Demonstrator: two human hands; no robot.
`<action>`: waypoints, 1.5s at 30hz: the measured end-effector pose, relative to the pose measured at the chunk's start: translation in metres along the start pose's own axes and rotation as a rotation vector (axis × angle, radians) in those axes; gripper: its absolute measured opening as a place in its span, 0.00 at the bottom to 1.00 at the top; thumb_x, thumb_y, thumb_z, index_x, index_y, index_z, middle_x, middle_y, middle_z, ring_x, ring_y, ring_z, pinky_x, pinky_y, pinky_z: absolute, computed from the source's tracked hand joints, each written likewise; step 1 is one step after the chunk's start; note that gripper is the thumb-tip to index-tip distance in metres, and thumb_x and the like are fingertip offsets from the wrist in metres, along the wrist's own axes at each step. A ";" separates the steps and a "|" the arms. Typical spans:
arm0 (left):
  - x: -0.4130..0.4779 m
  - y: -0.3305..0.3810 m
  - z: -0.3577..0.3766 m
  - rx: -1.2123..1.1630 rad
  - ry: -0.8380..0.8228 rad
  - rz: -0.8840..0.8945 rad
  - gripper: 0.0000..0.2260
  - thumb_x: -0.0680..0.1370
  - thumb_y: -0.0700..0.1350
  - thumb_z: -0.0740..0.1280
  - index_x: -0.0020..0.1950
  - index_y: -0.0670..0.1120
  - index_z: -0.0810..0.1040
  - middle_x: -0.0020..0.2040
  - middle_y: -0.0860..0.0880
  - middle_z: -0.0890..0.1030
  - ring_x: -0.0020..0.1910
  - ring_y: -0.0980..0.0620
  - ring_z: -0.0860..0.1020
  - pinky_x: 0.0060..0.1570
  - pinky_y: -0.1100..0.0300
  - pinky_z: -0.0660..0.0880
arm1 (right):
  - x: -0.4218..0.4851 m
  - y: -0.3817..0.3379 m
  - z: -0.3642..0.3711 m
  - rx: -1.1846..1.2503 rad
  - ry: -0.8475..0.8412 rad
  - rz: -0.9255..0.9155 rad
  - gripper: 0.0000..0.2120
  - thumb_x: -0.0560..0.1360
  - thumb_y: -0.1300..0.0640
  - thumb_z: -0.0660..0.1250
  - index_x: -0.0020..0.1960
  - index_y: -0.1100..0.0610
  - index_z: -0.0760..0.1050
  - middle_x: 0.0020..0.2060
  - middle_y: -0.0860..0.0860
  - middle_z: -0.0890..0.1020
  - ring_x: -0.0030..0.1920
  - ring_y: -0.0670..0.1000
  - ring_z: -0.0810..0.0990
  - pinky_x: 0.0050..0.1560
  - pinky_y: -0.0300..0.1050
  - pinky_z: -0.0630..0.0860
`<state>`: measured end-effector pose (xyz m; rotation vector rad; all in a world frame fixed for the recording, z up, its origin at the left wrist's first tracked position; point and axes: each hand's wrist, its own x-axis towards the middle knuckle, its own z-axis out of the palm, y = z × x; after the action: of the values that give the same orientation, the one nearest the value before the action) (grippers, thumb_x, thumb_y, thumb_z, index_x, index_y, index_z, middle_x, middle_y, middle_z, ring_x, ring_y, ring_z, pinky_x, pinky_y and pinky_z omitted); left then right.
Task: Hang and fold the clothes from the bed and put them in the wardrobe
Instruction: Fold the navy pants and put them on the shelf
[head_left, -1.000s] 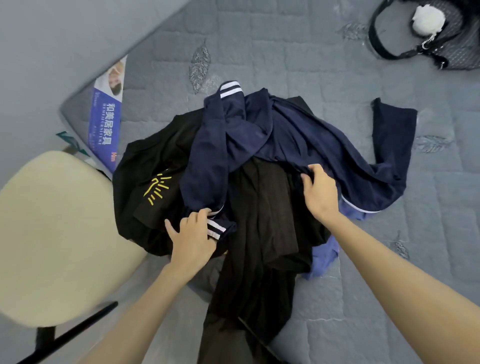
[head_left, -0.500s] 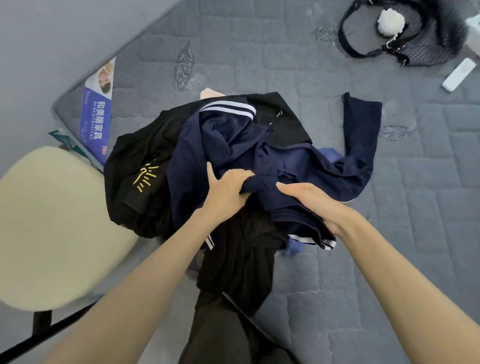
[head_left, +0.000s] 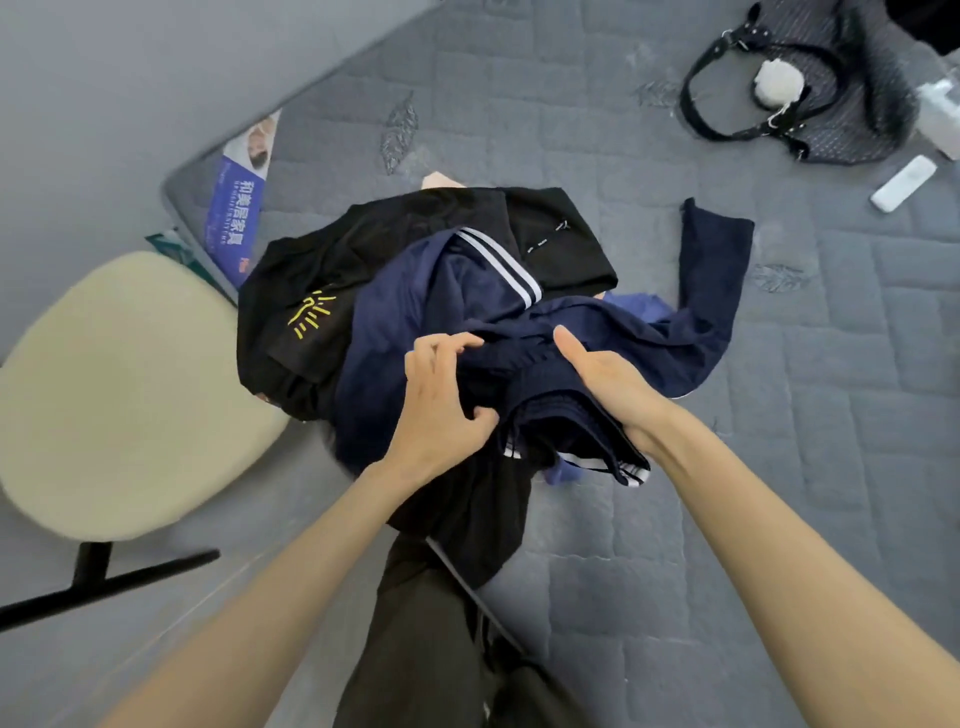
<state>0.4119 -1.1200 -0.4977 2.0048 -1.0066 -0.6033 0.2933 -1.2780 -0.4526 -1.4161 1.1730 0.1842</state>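
Nearest, a dark garment (head_left: 457, 519) trails off the edge of the bed (head_left: 701, 545) toward the floor. Just beyond it, both hands are in the navy garment (head_left: 395, 338), which lies on top of the pile. The left hand (head_left: 441, 400) pinches a fold between thumb and curled fingers. The right hand (head_left: 613, 384) clamps the bunched part with its thumb on top (its fingers are hidden under the cloth). The fabric looks soft, light and limp, so it should sag and drag its long sleeve (head_left: 717, 270) when lifted. A better hold would likely be at the white-striped trim (head_left: 498, 265) or the shoulders, shaking it free of the black garment with yellow print (head_left: 311, 291) underneath. Farther off, well apart, lie a handbag (head_left: 831, 124) and a white remote (head_left: 904, 183).
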 end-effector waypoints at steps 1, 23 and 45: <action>-0.015 0.005 0.002 -0.006 -0.055 0.046 0.30 0.64 0.46 0.68 0.65 0.53 0.62 0.58 0.57 0.60 0.59 0.56 0.62 0.60 0.69 0.62 | -0.006 -0.001 0.002 0.027 -0.008 -0.009 0.26 0.76 0.35 0.59 0.43 0.56 0.83 0.38 0.48 0.86 0.41 0.47 0.83 0.42 0.41 0.76; -0.241 0.092 -0.068 0.299 0.322 -0.217 0.07 0.80 0.52 0.59 0.50 0.49 0.69 0.43 0.46 0.81 0.43 0.39 0.77 0.37 0.52 0.69 | -0.195 0.050 0.076 -0.258 -0.343 -0.425 0.18 0.76 0.40 0.63 0.59 0.49 0.65 0.39 0.51 0.73 0.36 0.47 0.73 0.38 0.37 0.69; -0.639 0.132 -0.223 0.464 0.728 -0.524 0.08 0.79 0.53 0.60 0.42 0.52 0.67 0.32 0.53 0.75 0.34 0.50 0.73 0.30 0.57 0.64 | -0.473 0.090 0.328 -0.806 -0.570 -1.090 0.07 0.74 0.60 0.63 0.51 0.53 0.69 0.46 0.53 0.79 0.47 0.57 0.77 0.43 0.47 0.71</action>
<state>0.1442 -0.5471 -0.2237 2.6236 -0.1720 0.1529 0.1735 -0.7403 -0.2624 -2.2997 -0.2895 0.2655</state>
